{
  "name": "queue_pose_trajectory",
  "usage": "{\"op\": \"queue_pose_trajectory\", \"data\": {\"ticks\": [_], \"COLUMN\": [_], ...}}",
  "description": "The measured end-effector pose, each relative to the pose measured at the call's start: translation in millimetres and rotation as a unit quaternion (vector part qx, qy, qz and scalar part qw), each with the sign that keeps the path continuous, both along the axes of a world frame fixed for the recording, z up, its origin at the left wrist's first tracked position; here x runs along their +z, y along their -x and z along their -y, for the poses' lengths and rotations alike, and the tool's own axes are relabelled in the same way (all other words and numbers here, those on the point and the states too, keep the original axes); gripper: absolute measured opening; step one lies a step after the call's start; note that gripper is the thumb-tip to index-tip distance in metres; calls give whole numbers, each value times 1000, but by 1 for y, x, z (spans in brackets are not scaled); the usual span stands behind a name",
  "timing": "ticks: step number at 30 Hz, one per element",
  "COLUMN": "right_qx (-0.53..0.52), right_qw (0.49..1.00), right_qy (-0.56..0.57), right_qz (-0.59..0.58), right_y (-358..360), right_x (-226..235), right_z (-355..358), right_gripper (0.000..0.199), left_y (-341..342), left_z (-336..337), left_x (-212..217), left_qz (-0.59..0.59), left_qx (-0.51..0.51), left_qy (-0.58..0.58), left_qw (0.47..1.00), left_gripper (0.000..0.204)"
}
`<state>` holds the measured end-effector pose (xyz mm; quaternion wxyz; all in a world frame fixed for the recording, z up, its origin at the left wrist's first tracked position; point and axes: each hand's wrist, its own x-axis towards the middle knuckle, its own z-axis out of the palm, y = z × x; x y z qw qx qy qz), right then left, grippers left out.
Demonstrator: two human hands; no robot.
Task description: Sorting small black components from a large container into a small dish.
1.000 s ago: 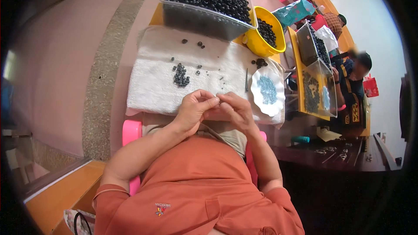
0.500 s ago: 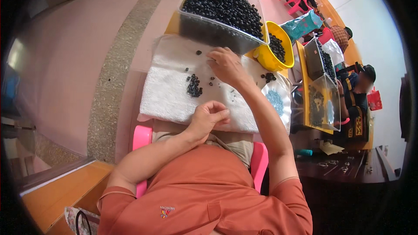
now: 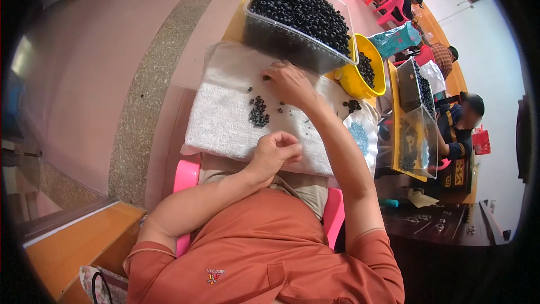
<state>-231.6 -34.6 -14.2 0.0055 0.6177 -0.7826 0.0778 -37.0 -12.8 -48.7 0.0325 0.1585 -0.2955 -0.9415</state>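
My right hand [image 3: 288, 83] reaches across the white cloth [image 3: 219, 112] to the foot of a clear plastic bin. Its fingertips close on a small black ring-like piece [image 3: 266, 77] at the cloth's far part. Low over the near side of the cloth, my left hand [image 3: 274, 155] is curled with thumb and fingertips pinched together; whatever it may hold is hidden. A loose pile of small black pieces [image 3: 259, 112] lies between the two hands, a little to the left. Two or three more [image 3: 280, 107] sit right of that pile.
Beyond the cloth stands the clear bin [image 3: 298, 31], full of black pieces. To its right is a yellow bowl [image 3: 379, 73] with more. A white dish [image 3: 368, 129] of light blue bits lies at the cloth's right edge. Another person [image 3: 464, 118] sits at the right beside similar bins.
My right hand has moved slightly left and its fingers have closed on the lone black piece. My left hand stays pinched. The whole view has shifted a little.
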Motion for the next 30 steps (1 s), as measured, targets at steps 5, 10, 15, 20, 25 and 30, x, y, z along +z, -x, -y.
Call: {"op": "queue_pose_trajectory", "data": {"ticks": [5,10,15,20,25,30], "right_qx": [27,-44,-70,-67,-63,-92], "right_qw": [995,997,995,994,979,984], "right_qy": [53,54,48,45,95,85], "right_qz": [77,11,54,77,171,129], "right_y": [10,26,18,15,21,28], "right_x": [4,-2,-2,2,-6,-8], "right_z": [-13,-32,-40,-46,-50,-59], "right_gripper": [26,24,22,22,24,22], "left_y": [0,2,1,0,0,1], "left_z": [-1,-1,-1,-1,-1,-2], "left_x": [-1,1,-1,3,3,1], "left_qz": [7,27,17,21,21,26], "left_qx": [6,-6,0,2,0,0], "left_qy": [-7,-2,0,11,6,9], "left_qw": [1000,1000,1000,1000,1000,1000], "left_gripper": [12,12,12,11,10,10]}}
